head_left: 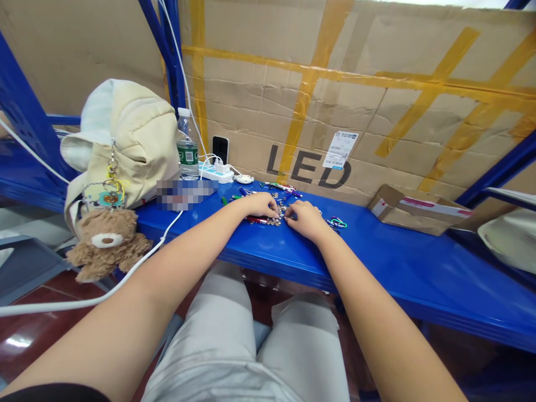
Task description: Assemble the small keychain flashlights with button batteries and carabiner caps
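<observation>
Your left hand (260, 205) and right hand (304, 220) flank a heap of small metal parts (279, 215) on a blue steel shelf (377, 268), fingers curled against it, any grip unclear. A slim red tube (256, 220) lies crosswise, nearer your left hand.

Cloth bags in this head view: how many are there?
2: a cream backpack at the left, just above the teddy bear, and a pale cloth bag cut off by the right edge. Others could be hidden out of view.
</observation>
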Demonstrator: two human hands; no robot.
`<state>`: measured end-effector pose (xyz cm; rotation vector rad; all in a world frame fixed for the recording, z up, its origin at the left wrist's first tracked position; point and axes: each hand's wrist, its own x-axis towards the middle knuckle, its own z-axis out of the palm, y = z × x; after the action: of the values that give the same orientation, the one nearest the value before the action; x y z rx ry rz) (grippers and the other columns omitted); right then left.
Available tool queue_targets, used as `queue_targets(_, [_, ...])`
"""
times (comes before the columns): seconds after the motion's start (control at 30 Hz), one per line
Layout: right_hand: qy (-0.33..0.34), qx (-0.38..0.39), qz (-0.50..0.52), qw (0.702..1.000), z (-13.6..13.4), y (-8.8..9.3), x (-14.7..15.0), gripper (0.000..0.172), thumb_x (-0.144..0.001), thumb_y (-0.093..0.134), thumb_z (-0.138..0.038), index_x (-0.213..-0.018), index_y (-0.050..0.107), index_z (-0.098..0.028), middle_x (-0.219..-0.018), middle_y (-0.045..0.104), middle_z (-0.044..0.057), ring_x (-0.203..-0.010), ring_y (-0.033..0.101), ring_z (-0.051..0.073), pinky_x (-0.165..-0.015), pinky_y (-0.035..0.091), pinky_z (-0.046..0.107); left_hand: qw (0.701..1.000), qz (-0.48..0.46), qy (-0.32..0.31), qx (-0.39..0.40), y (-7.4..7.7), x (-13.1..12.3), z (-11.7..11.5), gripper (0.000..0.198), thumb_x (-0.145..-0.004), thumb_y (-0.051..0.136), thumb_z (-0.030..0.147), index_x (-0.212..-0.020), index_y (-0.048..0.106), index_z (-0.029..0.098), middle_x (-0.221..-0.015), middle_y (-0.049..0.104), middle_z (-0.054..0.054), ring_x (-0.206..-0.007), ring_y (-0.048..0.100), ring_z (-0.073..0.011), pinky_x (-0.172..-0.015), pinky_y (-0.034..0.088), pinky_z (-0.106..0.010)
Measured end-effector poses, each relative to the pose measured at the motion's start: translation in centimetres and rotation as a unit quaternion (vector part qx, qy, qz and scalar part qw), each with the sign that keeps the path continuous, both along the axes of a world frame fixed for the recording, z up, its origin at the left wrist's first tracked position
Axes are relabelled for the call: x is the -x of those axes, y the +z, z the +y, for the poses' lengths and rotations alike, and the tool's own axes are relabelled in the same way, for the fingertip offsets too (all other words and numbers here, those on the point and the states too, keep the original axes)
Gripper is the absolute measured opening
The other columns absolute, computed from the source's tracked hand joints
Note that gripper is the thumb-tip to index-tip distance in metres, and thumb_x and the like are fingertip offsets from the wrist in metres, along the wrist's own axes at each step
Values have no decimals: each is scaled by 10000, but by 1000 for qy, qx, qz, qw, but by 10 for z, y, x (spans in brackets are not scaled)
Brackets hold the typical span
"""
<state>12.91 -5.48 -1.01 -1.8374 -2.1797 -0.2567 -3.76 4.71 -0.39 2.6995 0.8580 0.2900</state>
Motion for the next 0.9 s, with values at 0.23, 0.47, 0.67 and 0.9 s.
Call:
queue_targets(0.23, [14, 11, -13, 1000, -7, 3, 2, 150, -814, 520, -251, -836, 669, -240, -1023, 614, 59, -976, 534, 238, -789, 402, 353, 1000, 2, 1, 15, 0, 1, -1, 228, -745, 651, 331, -894, 738, 183, -887, 719, -21, -806, 622, -157, -703, 422, -219])
queue_targets(0.47, [21, -14, -48, 999, -9, 6, 4, 141, -818, 539, -229, -842, 678, -226, -1037, 606, 68, -975, 527, 235, -762, 387, 337, 1000, -6, -7, -22, 0, 1, -1, 251, -758, 652, 320, -970, 739, 217, -989, 716, -9, -898, 619, -164, -772, 423, -215])
queue_targets(0.67, [30, -13, -40, 999, -9, 6, 5, 171, -843, 532, -262, -862, 700, -236, -1060, 604, 68, -988, 526, 234, -774, 400, 345, 999, 5, 9, -42, -3, -2, 0, 214, -769, 641, 329, -911, 742, 204, -923, 717, -19, -838, 620, -164, -741, 419, -226])
queue_targets(0.9, [46, 15, -32, 998, -4, 2, 10, 241, -879, 517, -276, -1053, 684, -270, -1137, 593, 75, -1031, 512, 243, -839, 415, 379, 998, -3, 8, -60, -2, -1, 2, 221, -729, 665, 371, -858, 755, 215, -860, 717, -18, -810, 619, -171, -750, 412, -236])
